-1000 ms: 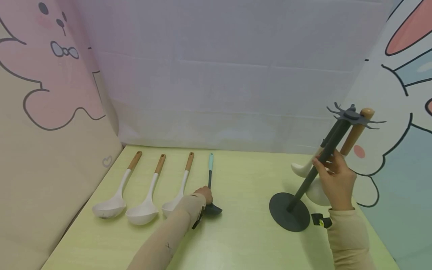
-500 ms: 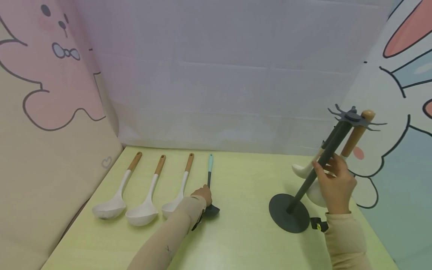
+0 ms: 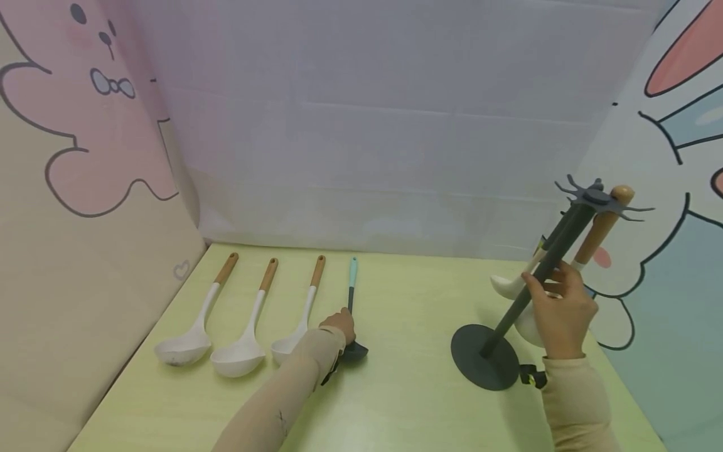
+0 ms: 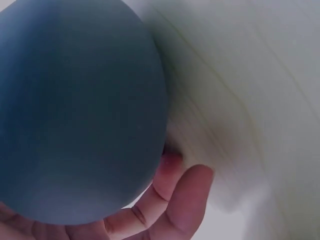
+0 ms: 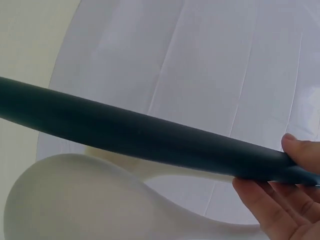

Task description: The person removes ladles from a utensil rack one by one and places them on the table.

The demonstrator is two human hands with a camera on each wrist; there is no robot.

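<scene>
In the head view, my left hand (image 3: 341,325) grips a dark ladle (image 3: 354,353) with a turquoise handle, low on its shaft near the bowl. The left wrist view shows the ladle's bowl (image 4: 85,110) up close, my fingers curled at its lower edge. My right hand (image 3: 565,311) holds the pole of a dark utensil stand (image 3: 511,314) between thumb and fingers. The stand has a round base and hooks on top. A white ladle with a wooden handle (image 3: 595,238) hangs on it; its white bowl (image 5: 70,200) fills the lower left of the right wrist view.
Several white ladles with wooden handles lie in a row on the left of the pale green table (image 3: 407,402), among them the leftmost ladle (image 3: 183,348). Another white utensil (image 3: 506,287) is at the stand's far side, partly hidden. Printed cloth walls surround the table.
The stand's top has shifted slightly right and down, and my right hand a little down. My left hand and the dark ladle's bowl have moved only slightly left.
</scene>
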